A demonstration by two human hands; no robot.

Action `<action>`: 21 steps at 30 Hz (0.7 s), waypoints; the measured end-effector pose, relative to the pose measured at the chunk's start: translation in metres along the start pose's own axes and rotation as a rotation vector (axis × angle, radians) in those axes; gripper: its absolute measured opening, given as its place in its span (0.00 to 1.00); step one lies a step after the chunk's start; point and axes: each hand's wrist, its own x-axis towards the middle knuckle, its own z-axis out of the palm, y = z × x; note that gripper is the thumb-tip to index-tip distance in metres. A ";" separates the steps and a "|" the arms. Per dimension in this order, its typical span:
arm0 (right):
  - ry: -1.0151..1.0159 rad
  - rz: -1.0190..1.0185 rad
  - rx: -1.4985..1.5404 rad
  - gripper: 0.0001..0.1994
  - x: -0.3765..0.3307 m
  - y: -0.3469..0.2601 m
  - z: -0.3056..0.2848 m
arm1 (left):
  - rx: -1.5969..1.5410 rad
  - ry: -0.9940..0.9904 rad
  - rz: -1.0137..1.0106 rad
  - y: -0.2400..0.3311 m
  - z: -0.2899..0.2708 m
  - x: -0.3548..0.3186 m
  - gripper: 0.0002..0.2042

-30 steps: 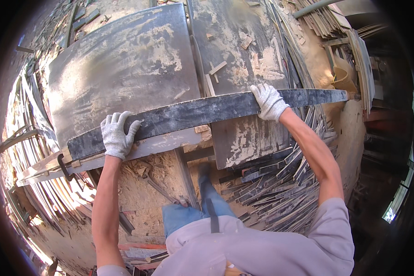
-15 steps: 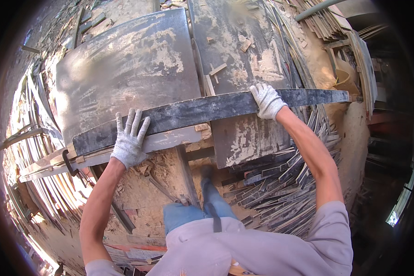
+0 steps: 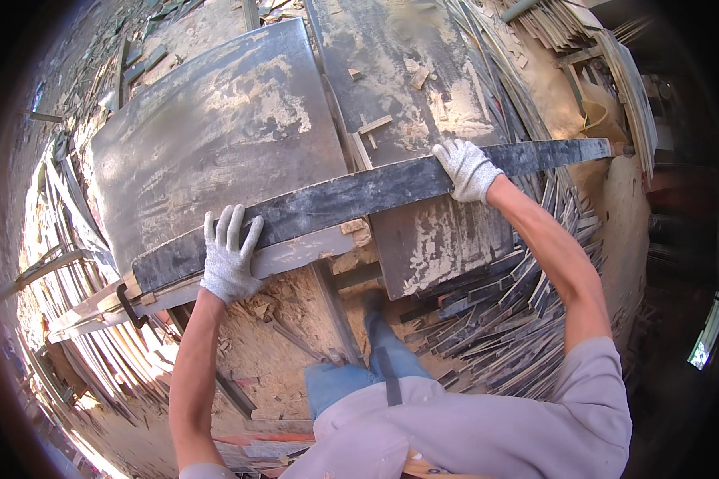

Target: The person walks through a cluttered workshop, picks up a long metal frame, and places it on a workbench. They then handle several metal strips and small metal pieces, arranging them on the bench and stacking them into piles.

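A long, dark plank [image 3: 359, 190] with a worn blackish face lies across the worktable from left to right. My left hand [image 3: 231, 259], in a pale knit glove, rests on its left part, fingers stretched and spread toward the far side. Further right, my right hand [image 3: 465, 169], gloved the same way, grips the plank with its fingers over the far edge. Along the plank's near left side runs a grey wooden rail [image 3: 295, 251]. A dark metal clamp or bracket [image 3: 129, 306] sits on this rail near the plank's left end.
Beyond the plank stretch two large scuffed panels [image 3: 216, 136], dusted with sawdust; small wood offcuts [image 3: 375, 124] lie on the right one. Many dark strips [image 3: 499, 319] are heaped at the near right. Pale strips [image 3: 128, 367] pile up at the left. A yellowish bucket [image 3: 603, 120] stands far right.
The view has shifted slightly, so the table and plank sit a little differently in the picture. Both hands keep about the same places on the plank.
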 end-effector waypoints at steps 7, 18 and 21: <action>0.062 -0.015 0.022 0.39 0.001 0.005 0.011 | 0.035 0.003 0.019 -0.004 0.006 -0.001 0.54; 0.020 0.018 -0.001 0.42 0.002 0.000 0.007 | 0.022 0.012 0.019 -0.005 0.006 -0.002 0.55; 0.020 0.023 0.002 0.43 0.002 0.002 0.009 | 0.028 0.019 0.029 -0.005 0.007 -0.001 0.55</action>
